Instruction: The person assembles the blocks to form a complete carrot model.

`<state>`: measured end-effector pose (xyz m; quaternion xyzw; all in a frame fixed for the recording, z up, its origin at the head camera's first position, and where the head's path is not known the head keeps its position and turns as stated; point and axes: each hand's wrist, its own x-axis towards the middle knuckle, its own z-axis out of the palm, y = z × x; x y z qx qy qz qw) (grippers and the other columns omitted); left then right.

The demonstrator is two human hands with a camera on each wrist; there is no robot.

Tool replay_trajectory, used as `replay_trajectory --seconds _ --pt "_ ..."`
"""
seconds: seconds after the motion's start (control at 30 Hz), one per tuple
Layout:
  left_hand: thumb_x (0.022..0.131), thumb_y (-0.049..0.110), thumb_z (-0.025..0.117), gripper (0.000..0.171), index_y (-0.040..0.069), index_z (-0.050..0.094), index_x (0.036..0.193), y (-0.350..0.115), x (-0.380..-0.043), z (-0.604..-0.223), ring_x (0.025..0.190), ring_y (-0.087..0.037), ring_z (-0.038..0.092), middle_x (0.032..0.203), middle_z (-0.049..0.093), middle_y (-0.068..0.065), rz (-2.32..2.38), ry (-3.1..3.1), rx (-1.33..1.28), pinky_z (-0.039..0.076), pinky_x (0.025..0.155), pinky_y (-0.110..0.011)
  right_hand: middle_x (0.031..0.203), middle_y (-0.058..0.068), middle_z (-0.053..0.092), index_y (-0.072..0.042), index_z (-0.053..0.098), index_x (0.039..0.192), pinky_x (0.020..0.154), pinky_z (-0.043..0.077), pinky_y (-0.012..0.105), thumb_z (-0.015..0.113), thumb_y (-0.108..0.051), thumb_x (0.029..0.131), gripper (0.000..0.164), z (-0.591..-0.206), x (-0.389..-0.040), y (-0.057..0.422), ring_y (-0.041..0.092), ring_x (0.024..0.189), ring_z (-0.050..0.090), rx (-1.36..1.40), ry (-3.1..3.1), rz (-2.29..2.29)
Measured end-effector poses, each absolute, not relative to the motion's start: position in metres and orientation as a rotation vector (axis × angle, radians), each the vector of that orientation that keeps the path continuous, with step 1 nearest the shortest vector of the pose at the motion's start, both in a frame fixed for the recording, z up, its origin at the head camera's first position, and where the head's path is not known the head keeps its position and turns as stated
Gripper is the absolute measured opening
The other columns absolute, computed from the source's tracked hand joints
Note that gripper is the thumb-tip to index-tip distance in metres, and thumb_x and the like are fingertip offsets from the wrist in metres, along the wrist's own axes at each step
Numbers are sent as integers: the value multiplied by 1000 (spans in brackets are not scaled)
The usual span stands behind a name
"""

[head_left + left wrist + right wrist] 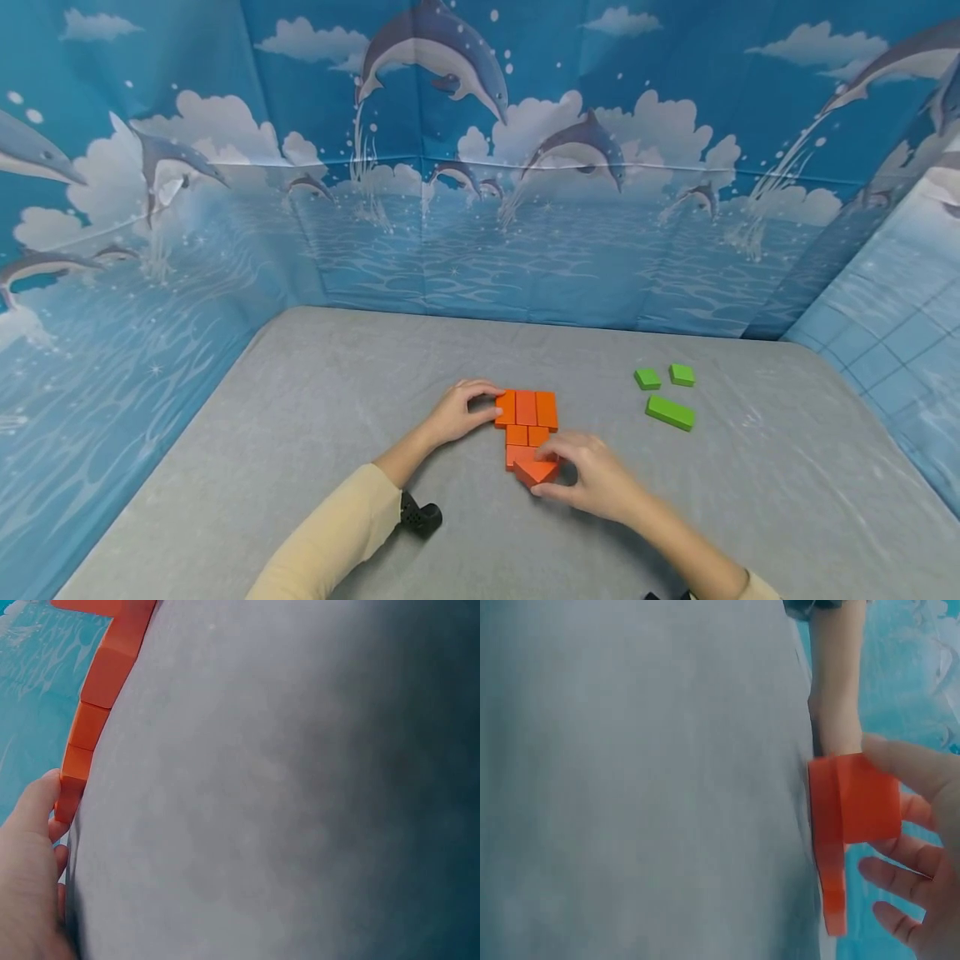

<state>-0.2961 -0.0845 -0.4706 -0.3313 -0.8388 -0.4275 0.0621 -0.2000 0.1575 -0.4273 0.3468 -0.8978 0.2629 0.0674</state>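
Observation:
Orange blocks lie fitted together flat on the grey cloth in the head view. Three upright rectangular blocks [526, 408] form the far row, with two smaller square blocks [517, 435] below them and a wide block [514, 457] nearer. My left hand [453, 412] has thumb and forefinger at two corners of the leftmost rectangular block; the left wrist view shows the thumb against the row's end block [73, 776]. Between thumb and fingers, my right hand [596, 479] pinches a red-orange triangular block [534, 475] at the near end, overlapping the wide block in this view.
Two small green blocks [682, 374] and a long green block [671, 412] lie to the right on the grey-covered table [360, 375]. A black device [422, 517] is at the left wrist. Dolphin-printed fabric [465, 242] hangs behind and along both sides.

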Motion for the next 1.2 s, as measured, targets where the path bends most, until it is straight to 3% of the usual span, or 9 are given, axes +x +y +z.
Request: replay_trajectory --seconds 0.13,0.33,1.2 --pt "84 17 66 30 6 64 113 -85 -296 -470 111 -20 53 115 61 -7 -1286 -2529 -1014 35 99 -40 94 -12 59 -22 64 94 80 42 43 72 -45 74 32 -430 -197 151 10 89 53 1020 -2742 706" --pt "84 17 67 30 6 65 112 -85 -296 -470 111 -20 52 116 61 -7 -1287 -2544 -998 37 96 -38 91 -12 57 -20 64 94 76 39 37 74 -42 72 32 -434 -197 147 7 87 51 1007 -2740 694" --pt "85 19 66 31 7 64 114 -85 -295 -469 111 -22 51 116 61 -7 -1304 -2541 -1004 38 96 -39 87 -14 53 -21 63 93 72 41 33 76 -40 71 32 -441 -198 147 3 81 48 1002 -2669 680"
